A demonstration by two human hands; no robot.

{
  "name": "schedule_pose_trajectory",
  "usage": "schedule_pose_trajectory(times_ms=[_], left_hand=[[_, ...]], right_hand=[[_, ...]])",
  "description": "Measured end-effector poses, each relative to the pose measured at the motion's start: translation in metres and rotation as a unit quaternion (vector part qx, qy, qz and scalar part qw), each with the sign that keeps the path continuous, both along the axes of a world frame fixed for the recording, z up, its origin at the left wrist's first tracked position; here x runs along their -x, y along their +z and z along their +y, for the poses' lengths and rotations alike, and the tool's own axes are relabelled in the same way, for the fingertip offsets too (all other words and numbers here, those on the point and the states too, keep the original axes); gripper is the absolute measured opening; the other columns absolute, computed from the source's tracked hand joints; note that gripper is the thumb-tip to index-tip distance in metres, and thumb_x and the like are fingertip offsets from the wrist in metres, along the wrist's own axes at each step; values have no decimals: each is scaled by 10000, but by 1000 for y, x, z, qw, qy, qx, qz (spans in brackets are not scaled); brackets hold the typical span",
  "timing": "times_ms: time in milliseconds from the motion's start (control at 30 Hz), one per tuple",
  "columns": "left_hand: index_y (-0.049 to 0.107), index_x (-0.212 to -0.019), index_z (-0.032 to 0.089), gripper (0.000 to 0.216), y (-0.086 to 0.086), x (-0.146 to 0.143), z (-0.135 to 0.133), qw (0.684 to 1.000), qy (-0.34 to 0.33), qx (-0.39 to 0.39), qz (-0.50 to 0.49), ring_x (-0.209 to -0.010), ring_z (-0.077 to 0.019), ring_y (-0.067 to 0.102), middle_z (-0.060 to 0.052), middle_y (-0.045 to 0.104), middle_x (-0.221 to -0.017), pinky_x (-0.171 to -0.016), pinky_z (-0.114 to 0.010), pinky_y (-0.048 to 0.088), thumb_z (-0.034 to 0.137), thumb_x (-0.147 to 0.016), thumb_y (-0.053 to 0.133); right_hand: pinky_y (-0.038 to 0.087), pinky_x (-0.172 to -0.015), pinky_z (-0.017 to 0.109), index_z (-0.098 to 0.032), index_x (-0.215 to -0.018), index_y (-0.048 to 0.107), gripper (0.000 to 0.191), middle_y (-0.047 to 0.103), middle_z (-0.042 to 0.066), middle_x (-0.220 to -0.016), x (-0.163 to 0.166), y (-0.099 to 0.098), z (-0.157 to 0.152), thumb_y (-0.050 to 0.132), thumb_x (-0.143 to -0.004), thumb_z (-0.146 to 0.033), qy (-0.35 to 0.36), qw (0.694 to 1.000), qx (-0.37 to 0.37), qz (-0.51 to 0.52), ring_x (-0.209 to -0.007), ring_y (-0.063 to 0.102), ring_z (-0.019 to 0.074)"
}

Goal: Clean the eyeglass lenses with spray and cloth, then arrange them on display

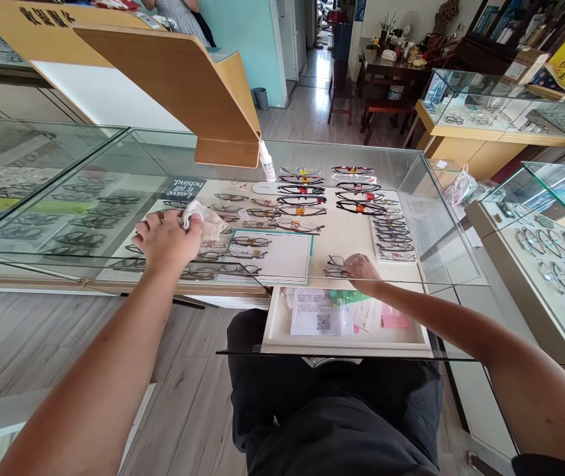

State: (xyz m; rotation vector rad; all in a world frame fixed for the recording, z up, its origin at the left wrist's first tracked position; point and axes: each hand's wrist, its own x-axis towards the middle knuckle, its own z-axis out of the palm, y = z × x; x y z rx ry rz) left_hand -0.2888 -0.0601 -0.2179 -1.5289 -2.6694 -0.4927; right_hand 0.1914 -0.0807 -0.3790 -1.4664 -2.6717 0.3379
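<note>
My left hand (166, 239) rests on top of the glass display case (411, 198), fingers closed on a crumpled white cloth (203, 220). My right hand (362, 269) reaches inside the case under the glass top, fingers curled on a dark-framed pair of glasses (335, 264) that lies on the pulled-out white tray (347, 344). Rows of eyeglass frames (307, 192) lie on the tray beyond both hands.
A small white spray bottle (266, 162) stands on the glass near a wooden counter end (188, 86). Papers and a QR-code card (323, 320) lie at the tray's front. More glass cases with glasses (555, 258) stand to the right and left. My dark trousers fill the bottom.
</note>
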Motion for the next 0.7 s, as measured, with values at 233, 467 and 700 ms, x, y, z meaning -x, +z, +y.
schedule_pose_trajectory(times_ms=[233, 467, 700], left_hand=[[613, -1539, 145, 732, -3, 4, 1, 1000, -1, -3, 6, -1528, -491, 394, -270, 477, -1651, -1236, -700, 335, 654, -1072, 369], [614, -1540, 157, 748, -5, 5, 1, 1000, 1, 2, 16, -1528, -486, 399, -258, 484, -1649, -1239, -696, 343, 672, -1066, 352], [619, -1528, 154, 745, -4, 5, 1, 1000, -1, 3, 13, -1521, -496, 399, -271, 490, -1639, -1230, -703, 345, 669, -1059, 356]], right_hand=[[435, -1168, 466, -192, -1046, 864, 254, 782, 160, -1292, 2, 2, 7, 613, -1040, -232, -18, 1000, 13, 11, -1304, 610, 334], [433, -1163, 464, -200, -1062, 855, 191, 789, 141, -1278, 3, 5, 10, 693, -1006, -284, -17, 999, 24, 13, -1289, 641, 330], [461, -1168, 415, -198, -1120, 808, 172, 811, 119, -1253, 5, 10, 15, 726, -973, -233, -1, 999, 21, 28, -1270, 685, 281]])
